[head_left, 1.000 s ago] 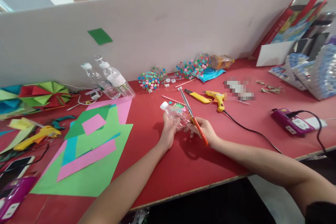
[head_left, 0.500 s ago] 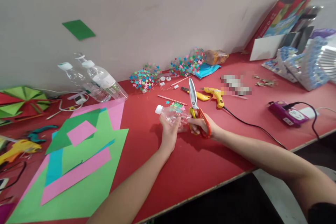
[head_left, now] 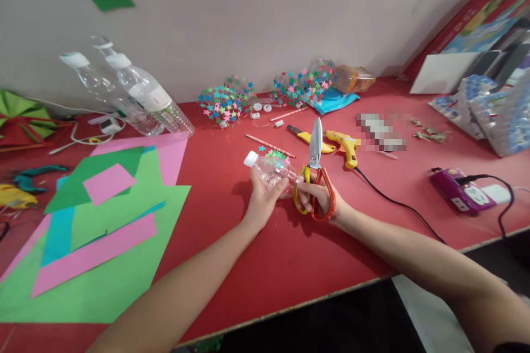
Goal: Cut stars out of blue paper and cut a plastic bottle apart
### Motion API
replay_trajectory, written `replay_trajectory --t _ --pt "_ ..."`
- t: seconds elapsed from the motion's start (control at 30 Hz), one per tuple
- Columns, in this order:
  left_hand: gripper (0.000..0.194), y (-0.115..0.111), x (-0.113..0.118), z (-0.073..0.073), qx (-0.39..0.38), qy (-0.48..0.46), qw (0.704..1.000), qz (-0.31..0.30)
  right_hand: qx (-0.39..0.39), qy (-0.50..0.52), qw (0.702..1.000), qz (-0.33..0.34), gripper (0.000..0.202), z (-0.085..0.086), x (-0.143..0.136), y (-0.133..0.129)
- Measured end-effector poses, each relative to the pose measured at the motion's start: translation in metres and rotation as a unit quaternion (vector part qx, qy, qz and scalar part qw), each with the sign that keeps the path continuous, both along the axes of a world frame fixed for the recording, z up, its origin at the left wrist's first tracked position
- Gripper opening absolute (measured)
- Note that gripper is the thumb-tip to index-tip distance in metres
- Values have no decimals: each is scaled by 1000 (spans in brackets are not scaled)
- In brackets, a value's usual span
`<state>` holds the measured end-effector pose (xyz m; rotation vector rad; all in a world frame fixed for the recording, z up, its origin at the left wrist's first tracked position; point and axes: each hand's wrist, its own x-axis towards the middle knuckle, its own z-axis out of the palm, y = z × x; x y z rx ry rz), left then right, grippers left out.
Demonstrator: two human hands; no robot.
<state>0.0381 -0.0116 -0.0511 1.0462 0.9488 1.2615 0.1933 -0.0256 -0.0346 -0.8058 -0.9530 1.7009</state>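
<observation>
A clear plastic bottle piece [head_left: 275,168] with a white cap lies tilted above the red table [head_left: 248,287], its cap toward the upper left. Closed around its near side is my left hand [head_left: 263,196]. My right hand [head_left: 321,193] grips scissors [head_left: 316,146] by their yellow and orange handles, blades pointing up and together; its fingertips reach the bottle's right end. Just behind the bottle lie small paper stars [head_left: 276,155] and a pink striped straw [head_left: 269,145]. A yellow cutter [head_left: 317,142] and a yellow glue gun [head_left: 345,146] rest beyond the scissors.
Coloured paper sheets [head_left: 124,242] cover the left side, with clear bottles [head_left: 144,94] behind them. Star-covered clear pieces [head_left: 223,105] stand along the wall. At the right are a purple power socket [head_left: 461,190], its black cable, and a blue-and-white paper craft [head_left: 497,116].
The view has shifted down and slightly right. The scissors have turned more upright in my right hand, while my left hand keeps its hold on the bottle piece.
</observation>
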Motion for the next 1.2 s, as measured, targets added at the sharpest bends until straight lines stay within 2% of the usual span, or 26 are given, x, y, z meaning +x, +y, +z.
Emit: replay_trajectory --t 0.27,0.4,0.5,0.63,0.73,0.87,1.03,1.2 --pt "56 -2 -3 5 -10 6 1000 -6 -10 12 1000 2 13 3 1 -8" --pt "52 -4 -3 9 27 7 999 -32 -11 19 1000 6 27 3 1 -6" --pt "50 -4 -4 11 35 10 999 -39 -30 -27 999 8 33 4 1 -6" --pt "58 -6 -5 12 14 -62 996 -68 -25 -116 993 17 29 6 2 -9" --pt "57 -8 -6 14 -10 -83 993 -80 -1 -148 989 6 29 6 1 -11" --pt "56 -12 -6 19 -45 -66 995 -54 35 -177 984 -2 28 8 -4 -12" --pt "65 -13 -7 22 -65 -80 995 -19 58 -242 968 -19 30 15 -10 -13" --pt "58 -10 -5 18 -60 -90 994 -22 68 -225 971 -39 24 7 -9 -11"
